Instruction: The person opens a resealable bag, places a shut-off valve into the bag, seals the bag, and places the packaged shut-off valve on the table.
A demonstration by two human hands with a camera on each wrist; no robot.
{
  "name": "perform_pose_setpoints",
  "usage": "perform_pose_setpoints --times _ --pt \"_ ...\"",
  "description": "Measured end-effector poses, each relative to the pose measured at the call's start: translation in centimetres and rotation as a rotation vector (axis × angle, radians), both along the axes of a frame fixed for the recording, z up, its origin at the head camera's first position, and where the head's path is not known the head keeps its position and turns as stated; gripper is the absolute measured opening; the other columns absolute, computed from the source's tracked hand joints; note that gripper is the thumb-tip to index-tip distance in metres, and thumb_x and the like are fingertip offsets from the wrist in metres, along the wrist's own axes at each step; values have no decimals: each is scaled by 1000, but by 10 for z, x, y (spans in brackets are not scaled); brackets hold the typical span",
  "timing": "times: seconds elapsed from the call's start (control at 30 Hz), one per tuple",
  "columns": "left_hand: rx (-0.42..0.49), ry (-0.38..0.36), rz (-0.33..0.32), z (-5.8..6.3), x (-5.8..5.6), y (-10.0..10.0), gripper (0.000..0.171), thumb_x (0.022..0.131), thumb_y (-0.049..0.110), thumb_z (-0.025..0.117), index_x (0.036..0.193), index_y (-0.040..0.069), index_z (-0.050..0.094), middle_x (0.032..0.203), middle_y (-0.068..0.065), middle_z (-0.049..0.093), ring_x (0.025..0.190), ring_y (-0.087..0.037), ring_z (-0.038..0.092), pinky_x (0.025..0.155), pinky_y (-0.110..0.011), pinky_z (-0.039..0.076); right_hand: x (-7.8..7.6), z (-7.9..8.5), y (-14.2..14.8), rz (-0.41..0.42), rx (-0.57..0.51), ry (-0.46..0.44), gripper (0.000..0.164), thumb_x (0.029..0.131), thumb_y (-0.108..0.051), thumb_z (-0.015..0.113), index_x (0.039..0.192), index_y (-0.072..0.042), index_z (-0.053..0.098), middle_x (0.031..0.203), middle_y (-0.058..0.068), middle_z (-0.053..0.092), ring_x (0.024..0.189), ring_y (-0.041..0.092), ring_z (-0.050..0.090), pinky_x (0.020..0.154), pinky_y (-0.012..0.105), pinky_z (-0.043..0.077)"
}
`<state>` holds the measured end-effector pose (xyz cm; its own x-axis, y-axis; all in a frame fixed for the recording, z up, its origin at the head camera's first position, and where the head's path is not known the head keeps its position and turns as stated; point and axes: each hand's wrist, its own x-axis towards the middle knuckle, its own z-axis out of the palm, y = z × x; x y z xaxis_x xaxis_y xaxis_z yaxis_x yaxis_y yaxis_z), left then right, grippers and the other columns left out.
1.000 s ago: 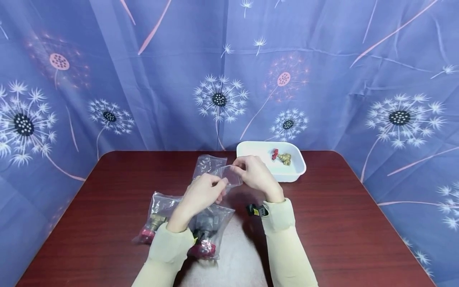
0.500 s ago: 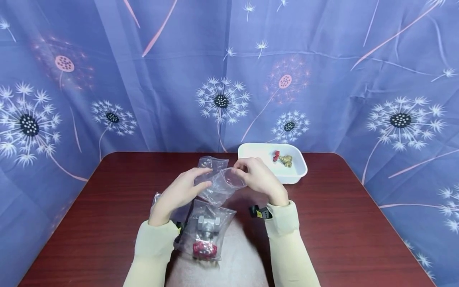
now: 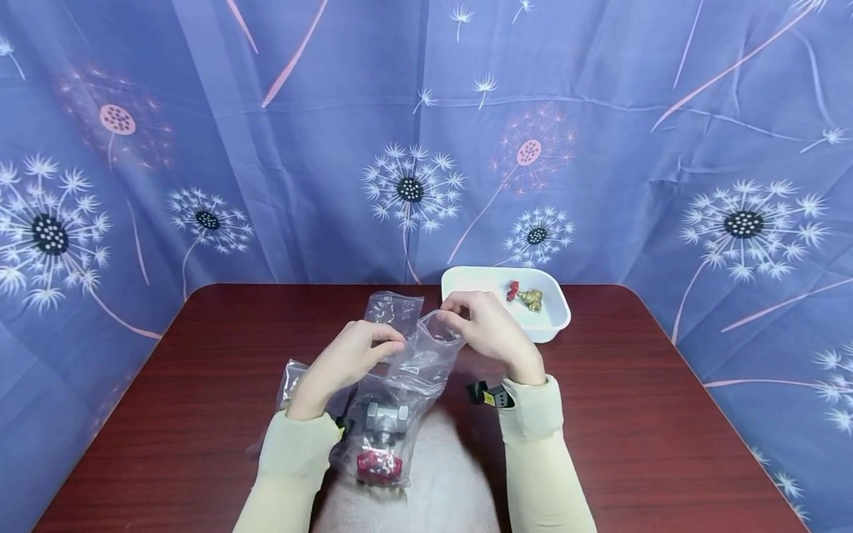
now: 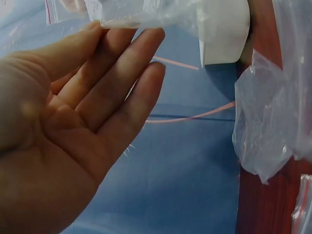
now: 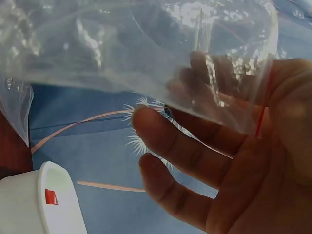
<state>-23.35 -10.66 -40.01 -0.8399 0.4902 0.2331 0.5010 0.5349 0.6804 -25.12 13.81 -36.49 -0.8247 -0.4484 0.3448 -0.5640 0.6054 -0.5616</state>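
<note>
So, left hand (image 3: 349,357) and right hand (image 3: 492,326) share one clear zip bag (image 3: 424,365), up over the table (image 3: 640,422), between the tray at the far edge and the bagged gray valve nearer the person. Right thumb and index pinch its rim by the red stripe; two other fingers stand off the film. Left thumb and index pinch the opposite side, remaining fingers nearly straight and clear. Likely held from both sides because limp film won't keep its mouth spread alone.

White tray (image 3: 489,280) sits at the far edge, right of its middle, probably to keep the brass valve (image 3: 531,299) contained. Flat bag (image 3: 401,304) lies at the far edge just left of it, probably parked within reach.

Count: bags 4 (held one, flat bag, valve bag (image 3: 349,457), side bag (image 3: 292,376) left of that, partly behind the left forearm, contents can't tell). Valves in sight 2: brass in tray, gray valve (image 3: 388,418) bagged, each with a red handle. Trays 1.
</note>
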Motion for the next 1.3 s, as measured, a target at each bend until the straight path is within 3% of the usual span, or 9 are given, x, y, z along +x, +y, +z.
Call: perform_pose_setpoints --times 0.1,0.27,0.43,0.6,0.67,0.87,1.03,1.3 --pt "10 -17 -12 0 1 4 10 93 20 69 99 15 75 88 7 70 77 -7 60 72 -29 49 0 0 2 13 -14 1 13 92 -16 69 80 -12 68 65 -9 55 62 15 51 62 30 42" --pt "64 -129 -48 -1 3 9 28 91 21 71 116 9 69 98 2 72 89 -9 67 80 -33 52 1 0 3 14 -15 -1 13 92 -17 69 80 -12 68 65 -9 54 61 11 49 61 29 42" --pt "28 -196 -83 -4 6 11 30 91 16 71 119 4 67 96 0 71 85 -9 67 78 -33 53 2 -1 2 16 -27 -2 13 92 -16 69 80 -12 68 65 -9 53 61 11 48 61 30 42" --pt "34 -150 -96 -4 6 10 7 91 11 69 97 10 73 82 5 70 72 -11 65 69 -30 53 2 -2 4 23 -45 -14 11 94 -17 67 84 -12 69 67 -8 54 61 13 49 61 30 42" --pt "42 -130 -89 -5 5 9 6 91 10 68 92 12 73 78 6 69 69 -11 64 66 -28 52 1 -1 8 11 -65 -19 10 95 -17 65 87 -12 69 69 -8 56 62 13 50 61 30 42" --pt "50 -147 -55 -4 3 7 4 91 10 69 92 12 72 76 5 67 67 -15 63 63 -29 51 -4 0 29 -90 -138 -44 11 97 -17 61 93 -11 68 74 1 62 64 14 54 59 29 42" --pt "52 -163 -51 -6 3 5 3 92 12 69 93 11 72 78 4 68 68 -18 64 63 -30 52 -12 -5 48 -182 -203 -111 12 98 -17 59 97 -8 68 80 7 65 70 26 64 60 31 43" --pt "48 -165 -46 -6 2 3 3 92 12 69 93 11 71 80 4 68 69 -19 64 63 -31 51 -44 -16 83 -277 -217 -182 15 98 -14 57 101 -3 68 89 13 66 74 26 64 63 31 50"
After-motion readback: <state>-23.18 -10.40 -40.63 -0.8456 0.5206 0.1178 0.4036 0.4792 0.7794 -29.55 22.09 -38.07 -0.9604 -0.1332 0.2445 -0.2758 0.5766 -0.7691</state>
